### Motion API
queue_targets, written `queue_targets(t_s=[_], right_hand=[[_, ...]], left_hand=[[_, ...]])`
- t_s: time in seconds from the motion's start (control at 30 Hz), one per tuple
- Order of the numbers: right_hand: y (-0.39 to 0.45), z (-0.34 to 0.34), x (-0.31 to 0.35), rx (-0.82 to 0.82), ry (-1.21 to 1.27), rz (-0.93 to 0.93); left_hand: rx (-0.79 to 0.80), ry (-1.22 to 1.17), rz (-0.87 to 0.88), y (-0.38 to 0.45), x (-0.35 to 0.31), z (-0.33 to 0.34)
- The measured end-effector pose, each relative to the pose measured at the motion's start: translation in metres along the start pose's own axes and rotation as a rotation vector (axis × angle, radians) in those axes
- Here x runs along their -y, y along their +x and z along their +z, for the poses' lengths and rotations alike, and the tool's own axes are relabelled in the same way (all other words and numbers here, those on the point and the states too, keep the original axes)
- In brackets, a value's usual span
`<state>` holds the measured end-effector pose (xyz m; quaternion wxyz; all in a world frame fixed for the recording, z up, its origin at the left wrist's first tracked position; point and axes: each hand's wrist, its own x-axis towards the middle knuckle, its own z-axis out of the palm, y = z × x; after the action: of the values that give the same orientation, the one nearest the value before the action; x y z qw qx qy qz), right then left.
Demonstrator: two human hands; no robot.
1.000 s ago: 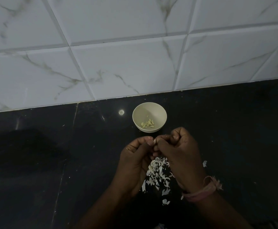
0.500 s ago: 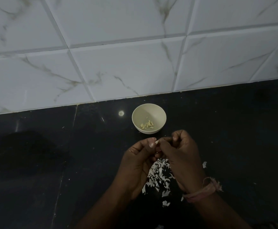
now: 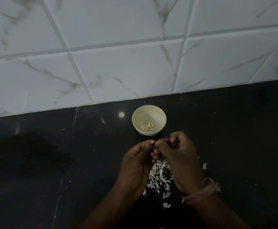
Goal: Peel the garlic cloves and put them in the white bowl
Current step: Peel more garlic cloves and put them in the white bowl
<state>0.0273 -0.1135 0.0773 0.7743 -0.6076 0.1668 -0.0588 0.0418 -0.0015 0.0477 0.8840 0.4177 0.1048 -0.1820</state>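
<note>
A small white bowl stands on the black counter near the wall, with several peeled garlic cloves lying in its bottom. Just in front of it my left hand and my right hand meet, fingers curled. Between their fingertips they pinch a small garlic clove, of which only a pale tip shows. A heap of white garlic skins lies on the counter under and between my hands.
The black stone counter runs left to right, and a white marble-patterned tile wall rises behind the bowl. Stray skin flakes lie right of my right hand. A band wraps my right wrist.
Both hands stay together on the clove and shift only slightly lower in view. The bowl and skins have not moved.
</note>
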Motion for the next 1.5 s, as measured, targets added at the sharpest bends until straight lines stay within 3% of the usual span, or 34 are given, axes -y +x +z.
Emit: queue_targets(t_s=[0.37,0.57,0.8,0.93,1.07,1.17,1.27,1.33,1.4,1.5], right_hand=[[0.006,-0.004,-0.008,-0.123,0.131,0.109],[0.015,-0.014,-0.021,-0.222,0.059,0.127],[0.023,-0.019,-0.032,-0.245,-0.028,0.182],[0.022,-0.023,-0.036,-0.245,-0.060,0.165],[0.020,-0.026,-0.052,-0.243,-0.300,0.108],[0.012,-0.020,-0.073,-0.145,-0.549,-0.081],[0.001,-0.019,-0.098,-0.001,-0.840,-0.287],[0.002,-0.025,-0.110,0.023,-0.996,-0.328],[0.006,-0.030,-0.102,-0.030,-1.176,-0.302],[0.001,-0.031,-0.081,0.049,-1.018,-0.288]], left_hand=[[-0.040,-0.146,-0.150,0.021,0.009,-0.016],[-0.190,-0.166,-0.198,0.060,0.007,-0.015],[-0.509,0.079,-0.175,0.107,0.002,0.000],[-0.584,0.131,-0.129,0.107,0.004,0.002],[-0.617,0.273,-0.139,0.085,0.014,-0.005],[-0.519,0.332,-0.266,0.049,0.026,-0.001],[-0.371,0.212,-0.437,0.024,0.024,0.015],[-0.319,0.193,-0.400,0.018,0.026,0.014],[-0.384,0.248,-0.311,0.014,0.029,0.016],[-0.447,0.235,-0.268,0.007,0.034,0.020]])
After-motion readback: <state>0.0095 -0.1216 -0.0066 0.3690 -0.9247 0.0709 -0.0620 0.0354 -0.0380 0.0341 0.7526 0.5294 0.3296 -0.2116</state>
